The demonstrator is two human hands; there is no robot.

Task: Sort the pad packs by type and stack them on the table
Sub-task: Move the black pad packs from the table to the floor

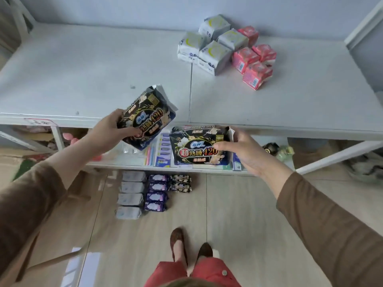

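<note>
- White table point(103, 65) against a pale wall, tiled floor point(238, 204) below.
- Already sorted at the far right of the table: grey packs point(209, 43) stacked in one cluster, pink packs point(253, 63) just beside them.
- Left hand point(109, 129) gripping one black pack point(148, 119), tilted over the near table edge.
- Right hand point(242, 151) pinching a second black pack point(200, 147) by its end, lower, in front of the shelf.
- Left to do, judging by the floor: grey, purple and black packs point(153, 191) in rows, not yet on the table.
</note>
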